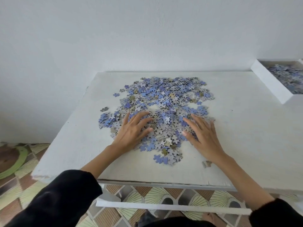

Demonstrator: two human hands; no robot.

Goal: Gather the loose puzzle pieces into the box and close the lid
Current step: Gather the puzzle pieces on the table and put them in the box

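A wide heap of loose puzzle pieces (164,99), blue on one side and grey-patterned on the other, covers the middle of the white table (237,128). My left hand (132,130) lies flat on the heap's near left part, fingers spread. My right hand (203,133) lies flat on the near right part, fingers straight and pointing up-left. Neither hand grips a piece. The white box (270,81) stands open at the far right, cut by the frame edge, with many pieces inside. No lid is identifiable.
A few stray pieces lie apart: one at the left (104,109), one at the upper left (116,94), one near my right wrist (207,163). A white wall stands behind the table. Patterned floor tiles and a green-rimmed mat (11,159) show below and left.
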